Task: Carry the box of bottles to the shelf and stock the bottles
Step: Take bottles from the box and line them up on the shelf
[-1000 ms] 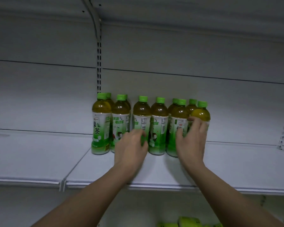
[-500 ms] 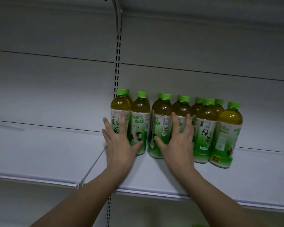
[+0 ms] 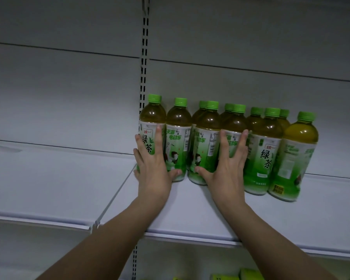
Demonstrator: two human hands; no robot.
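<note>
Bottles [image 3: 263, 150] upright on shelf [image 3: 190, 215], left hand [image 3: 153, 166], right hand [image 3: 226, 168] flat against them

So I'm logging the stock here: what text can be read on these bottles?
"绿茶": label of the leftmost bottle, partly behind the left hand.
"绿茶": label of the second bottle from the right.
"电动车": label of the second bottle from the left.
Barcodes, fine print, yellow tag on the rightmost bottle: too small or blurred.

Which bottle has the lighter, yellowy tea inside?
The bottle at the far right end of the row. Its tea looks bright yellow-green, while the other bottles look dark brownish. It stands on the shelf, and neither hand touches it.
</note>
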